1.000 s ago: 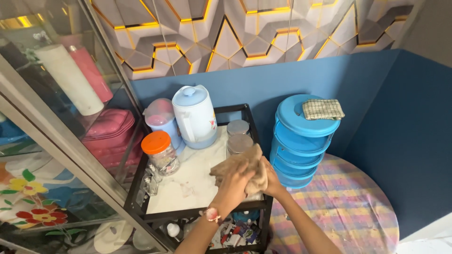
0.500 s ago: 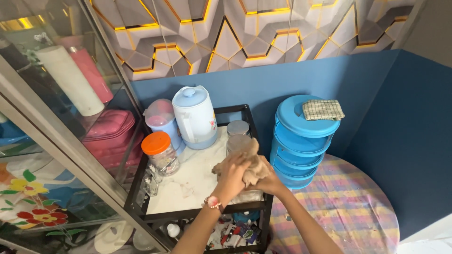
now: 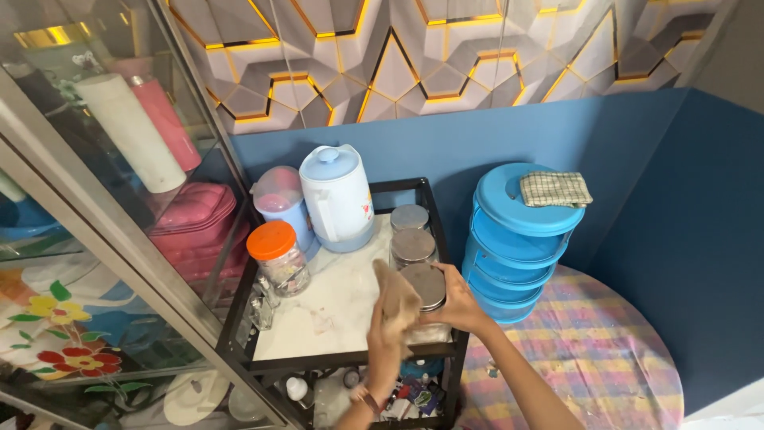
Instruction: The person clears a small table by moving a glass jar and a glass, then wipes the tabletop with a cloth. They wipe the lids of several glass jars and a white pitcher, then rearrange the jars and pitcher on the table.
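Observation:
My left hand grips a crumpled tan cloth and presses it against the side of a jar with a grey metal lid. My right hand wraps around that same jar from the right. The jar stands near the front right corner of the white marble-look top of a black-framed trolley. Two more jars with grey lids stand in a row behind it.
An orange-lidded glass jar, a white-and-blue kettle and a pink-lidded container fill the trolley's back left. A blue stacked container topped by a checked cloth stands on the plaid-covered round table. A glass cabinet lies left.
The cloth has come off the top of the front jar and down to its left side, uncovering the lid. My left hand dropped lower; my right hand stayed on the jar.

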